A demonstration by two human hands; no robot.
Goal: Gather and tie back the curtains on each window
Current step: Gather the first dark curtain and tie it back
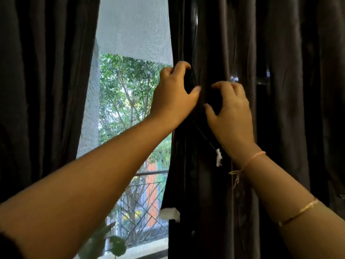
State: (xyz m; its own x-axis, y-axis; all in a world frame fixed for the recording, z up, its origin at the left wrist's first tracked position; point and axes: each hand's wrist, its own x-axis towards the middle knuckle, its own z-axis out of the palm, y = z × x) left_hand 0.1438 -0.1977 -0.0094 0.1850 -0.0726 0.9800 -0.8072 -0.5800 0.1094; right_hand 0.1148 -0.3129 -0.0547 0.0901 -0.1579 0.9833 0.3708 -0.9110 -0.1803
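Fingers [178, 68] of the left hand [173, 96] are curled over the inner edge of the right curtain [280, 128], with the thumb pressed on the front of the cloth, so that edge is clamped in the grip. Just beside it, near but not touching, the right hand [232, 116] is clawed: its fingers [226, 86] are bent, the thumb sits below them, and a dark bunch of the same cloth is pinched between.

At the far left, the left curtain [43, 90] hangs with its long axis upright, its inner edge slanting outward toward the bottom. It is dark, almost black, and falls in soft vertical folds.

Between the two curtains the window shows a pale mesh screen [134, 30], green trees [127, 86] beyond it, and a metal grille [145, 206] with diagonal bars lower down. A blurred leaf [117, 245] sits at the bottom.

The right curtain fills the right half of the view. It too runs top to bottom, in deep vertical pleats of the same dark cloth, drawn inward where the hands gather it. A thin dark cord [203, 134] slants down from under the hands to a small white tag [218, 157] lying against the fabric. A white scrap [169, 214] shows at the curtain's inner edge, lower down. The right wrist carries a pink thread band [252, 159].
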